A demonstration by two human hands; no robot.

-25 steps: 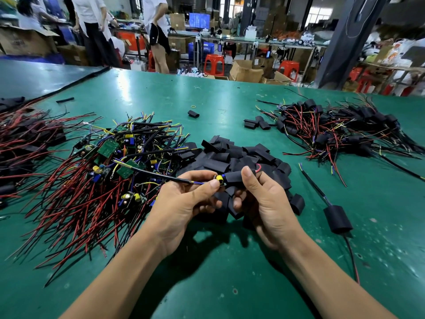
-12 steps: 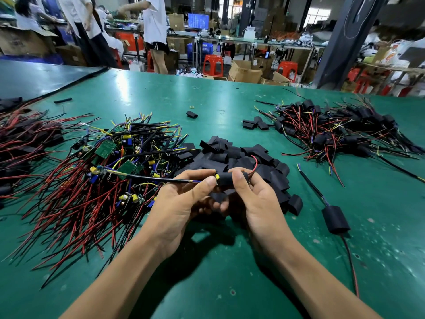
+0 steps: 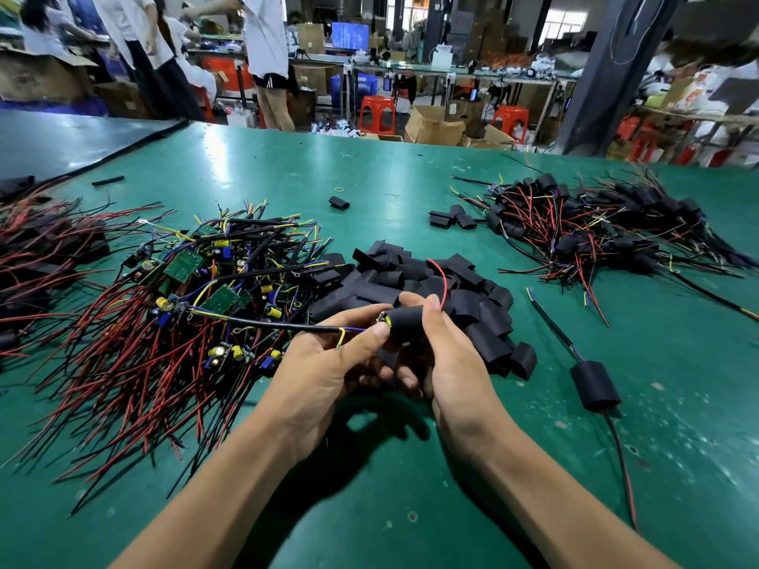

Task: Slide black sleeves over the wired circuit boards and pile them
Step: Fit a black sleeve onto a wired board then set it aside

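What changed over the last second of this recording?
The right hand slid the sleeve leftward over the board. Its yellow part showed before; now only a tip peeks out. The red wire pokes farther out of the sleeve's right end. The left hand still pinches the cable. The sleeve pile and the sleeved piece lying to the right stayed put.

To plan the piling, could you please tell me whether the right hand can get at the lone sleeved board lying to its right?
Probably yes, once freed: the right hand holds a black sleeve, but only bare green table lies between it and the sleeved board.
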